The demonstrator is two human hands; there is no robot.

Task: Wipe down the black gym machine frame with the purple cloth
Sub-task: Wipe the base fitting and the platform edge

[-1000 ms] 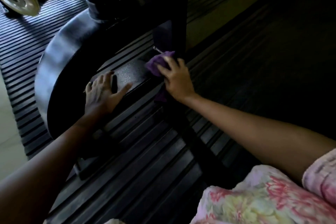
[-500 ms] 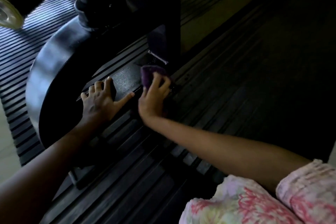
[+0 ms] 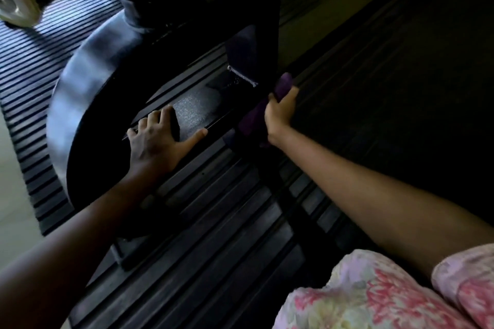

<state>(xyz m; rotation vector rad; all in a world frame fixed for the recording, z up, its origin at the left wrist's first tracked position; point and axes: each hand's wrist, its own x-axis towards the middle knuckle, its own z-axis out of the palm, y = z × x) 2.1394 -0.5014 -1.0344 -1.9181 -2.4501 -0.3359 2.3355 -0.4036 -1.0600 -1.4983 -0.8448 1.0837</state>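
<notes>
The right hand [image 3: 280,115] has its fingers [image 3: 290,93] curled round the purple cloth [image 3: 252,117], a soft, bunched fabric whose upper end pokes out above the knuckles and whose lower folds hang beside the wrist. The cloth is pressed against the foot of the black upright post [image 3: 264,21], a smooth, square-edged part of the gym machine frame [image 3: 240,43]. The left hand [image 3: 155,139] lies flat with fingers spread and thumb out, holding nothing, resting on the frame's flat base plate [image 3: 197,109], which has a grainy, speckled finish. Left of it curves a broad, smooth black wheel cover [image 3: 85,88] with a dull sheen. Everything stands on a ribbed black rubber floor mat [image 3: 227,222], its grooves running diagonally. Right of the post the mat lies in deep shadow. A floral pink garment [image 3: 374,294] fills the lower right corner.
</notes>
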